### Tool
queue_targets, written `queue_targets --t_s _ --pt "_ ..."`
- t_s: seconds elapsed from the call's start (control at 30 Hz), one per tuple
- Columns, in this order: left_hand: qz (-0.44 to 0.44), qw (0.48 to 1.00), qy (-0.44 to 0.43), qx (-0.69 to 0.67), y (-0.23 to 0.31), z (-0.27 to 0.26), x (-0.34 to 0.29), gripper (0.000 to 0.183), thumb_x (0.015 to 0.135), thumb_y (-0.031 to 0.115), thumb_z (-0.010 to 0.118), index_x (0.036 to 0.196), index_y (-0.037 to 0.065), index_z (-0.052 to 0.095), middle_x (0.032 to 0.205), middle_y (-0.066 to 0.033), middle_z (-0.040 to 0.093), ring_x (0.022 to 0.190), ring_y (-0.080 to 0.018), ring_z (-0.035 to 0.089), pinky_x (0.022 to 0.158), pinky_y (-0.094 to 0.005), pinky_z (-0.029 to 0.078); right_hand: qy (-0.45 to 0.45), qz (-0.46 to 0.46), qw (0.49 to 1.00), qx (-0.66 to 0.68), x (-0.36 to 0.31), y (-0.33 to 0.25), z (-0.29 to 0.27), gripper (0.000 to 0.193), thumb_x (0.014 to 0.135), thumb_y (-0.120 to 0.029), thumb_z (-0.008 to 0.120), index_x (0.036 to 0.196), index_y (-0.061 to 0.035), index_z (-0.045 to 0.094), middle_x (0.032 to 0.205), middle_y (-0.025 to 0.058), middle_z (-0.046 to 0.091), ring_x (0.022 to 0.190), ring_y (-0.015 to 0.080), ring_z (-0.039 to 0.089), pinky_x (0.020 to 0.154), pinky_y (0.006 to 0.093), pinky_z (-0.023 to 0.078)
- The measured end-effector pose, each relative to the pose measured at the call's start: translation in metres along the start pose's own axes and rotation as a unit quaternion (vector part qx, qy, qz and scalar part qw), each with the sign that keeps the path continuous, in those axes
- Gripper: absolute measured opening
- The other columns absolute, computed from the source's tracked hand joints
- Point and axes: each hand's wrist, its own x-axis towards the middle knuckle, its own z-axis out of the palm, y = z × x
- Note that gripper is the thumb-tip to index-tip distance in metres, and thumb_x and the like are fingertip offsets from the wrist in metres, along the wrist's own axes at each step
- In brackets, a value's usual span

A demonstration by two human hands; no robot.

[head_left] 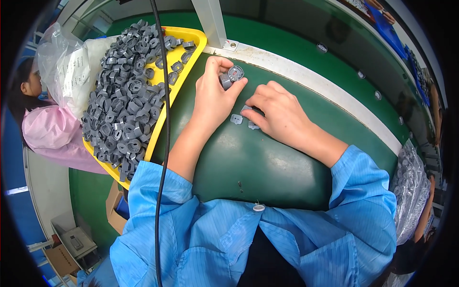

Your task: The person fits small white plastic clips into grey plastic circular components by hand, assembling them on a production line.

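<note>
My left hand (pixel 213 91) is closed around a grey plastic housing (pixel 234 74), a small part with a rounded rim and an opening, held above the green mat (pixel 210 162). To its right, my right hand (pixel 277 107) pinches a small light-grey plate (pixel 245 109) between thumb and forefinger. Two similar plates lie by its fingertips: one flat grey plate (pixel 236 119) and another grey plate (pixel 253 125) partly under the thumb. At the left, a yellow tray (pixel 198 36) is heaped with grey plastic housings (pixel 122 95) like the held one.
A black cable (pixel 165 119) hangs down across the tray's right side. A clear plastic bag (pixel 74 71) rests at the tray's far left, near a person in pink (pixel 52 129). Beyond the white rail (pixel 315 83) runs a green belt (pixel 287 43) carrying several small parts. Clear bags (pixel 410 191) stand at right.
</note>
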Motion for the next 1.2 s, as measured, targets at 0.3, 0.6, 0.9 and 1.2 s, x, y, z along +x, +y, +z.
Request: queue_targets --t_s 0.3,0.6,0.9,1.2 --pt "0.029 0.999 0.011 0.012 0.01 0.011 -0.005 0.038 0.071 0.004 0.077 0.096 0.002 0.049 0.081 -0.01 0.058 0.069 -0.0214 0.06 0.063 -0.032 0.049 0.075 0.244 0.851 0.458 0.037 0.031 -0.012 0.012 0.081 -0.01 0.072 0.085 0.0001 0.067 0.078 0.0032 0.067 0.071 0.0069 0.059 0.07 0.0209 0.048" --pt "0.059 0.997 0.039 0.011 0.008 0.014 -0.005 0.034 0.067 0.002 0.076 0.092 0.002 0.053 0.085 -0.0112 0.056 0.066 -0.0216 0.056 0.061 -0.0318 0.048 0.063 0.219 0.893 0.389 0.038 0.032 0.0 0.013 0.076 -0.016 0.076 0.078 -0.0043 0.069 0.063 -0.0022 0.054 0.059 0.0053 0.047 0.055 0.0225 0.041" --pt "0.144 0.989 0.013 -0.02 0.018 0.009 -0.011 0.035 0.072 0.011 0.077 0.097 0.003 0.055 0.096 -0.014 0.054 0.086 -0.0332 0.059 0.073 -0.0375 0.05 -0.053 0.263 0.741 0.615 0.034 0.048 -0.015 0.015 0.082 -0.005 0.069 0.095 -0.0009 0.063 0.083 0.0056 0.066 0.066 0.0085 0.059 0.059 0.0197 0.047" --pt "0.173 0.974 -0.129 -0.07 0.011 -0.003 -0.012 0.033 0.071 0.01 0.075 0.102 0.01 0.062 0.098 -0.0091 0.054 0.083 -0.0288 0.061 0.07 -0.0366 0.05 -0.183 0.254 0.831 0.459 0.035 0.048 -0.043 0.018 0.075 0.006 0.069 0.091 0.0021 0.061 0.077 0.0078 0.066 0.067 0.0129 0.065 0.063 0.0233 0.054"
